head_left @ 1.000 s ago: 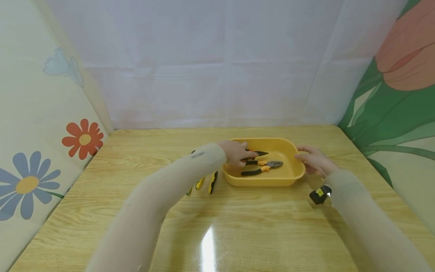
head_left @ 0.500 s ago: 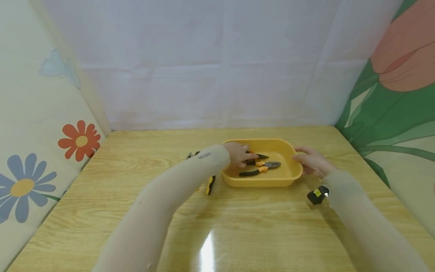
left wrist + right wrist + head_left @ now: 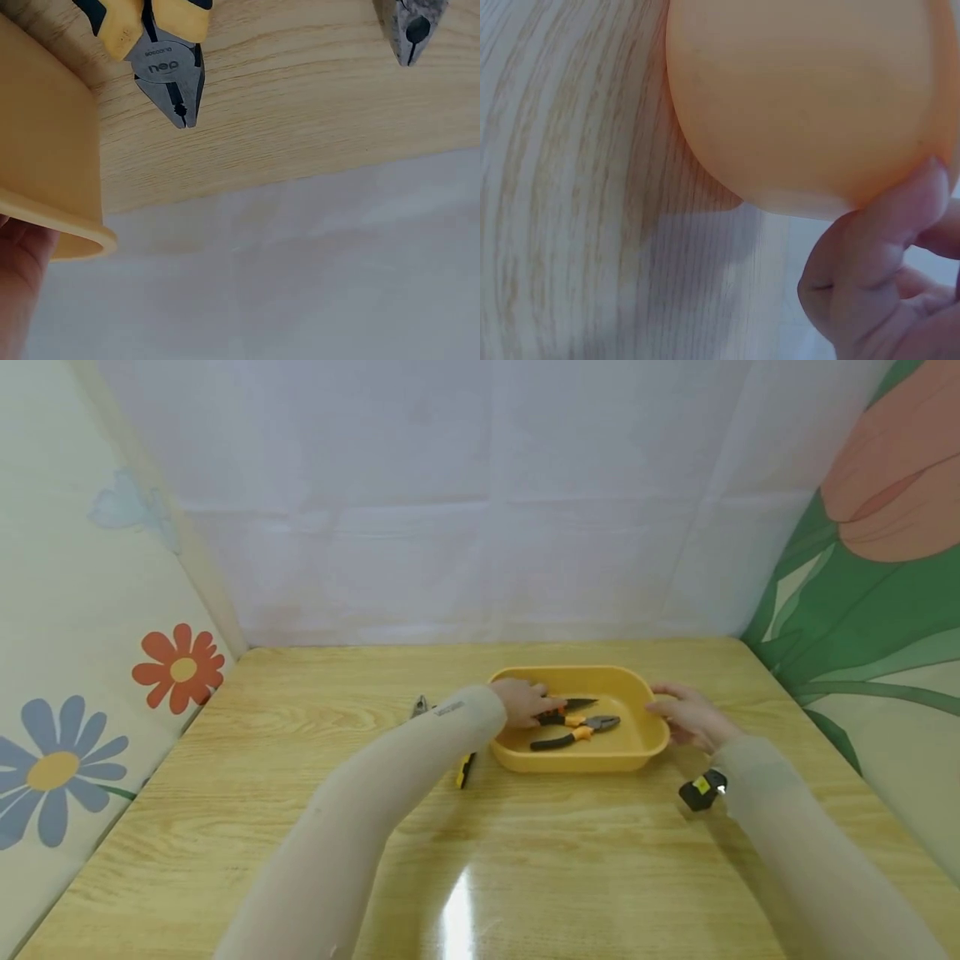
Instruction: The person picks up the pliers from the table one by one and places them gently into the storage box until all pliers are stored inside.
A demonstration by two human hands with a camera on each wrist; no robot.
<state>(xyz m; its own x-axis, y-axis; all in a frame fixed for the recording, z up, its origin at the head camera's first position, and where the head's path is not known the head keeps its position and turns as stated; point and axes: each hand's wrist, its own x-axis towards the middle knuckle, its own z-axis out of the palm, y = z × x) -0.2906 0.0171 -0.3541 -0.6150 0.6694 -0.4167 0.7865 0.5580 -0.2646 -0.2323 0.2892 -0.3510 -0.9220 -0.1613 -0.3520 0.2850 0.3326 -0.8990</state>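
Observation:
My left hand [image 3: 519,702] reaches over the left rim into a yellow plastic basin [image 3: 581,763]. Its fingers lie over the handle end of dark-nosed pliers [image 3: 581,703], whose grips are mostly hidden; I cannot tell whether they close on them. Nearer the front inside the basin are combination pliers [image 3: 600,723] with black and orange handles. At the basin's right end, my right hand [image 3: 693,717] holds the rim. The right wrist view shows the thumb [image 3: 907,210] against the wall of the basin [image 3: 802,112], other fingers beyond the rim.
Left of the basin, pliers [image 3: 169,71] with yellow and dark handles and the grey nose of another tool [image 3: 416,30] lie on the wooden table [image 3: 600,860]. A yellow-black tool [image 3: 467,771] shows past the left sleeve. A black tape measure [image 3: 702,789] sits beside the right sleeve.
The dark-nosed pliers have shifted slightly right inside the basin. My left forearm has come a little right, covering more of the table tools. My right hand stays at the rim.

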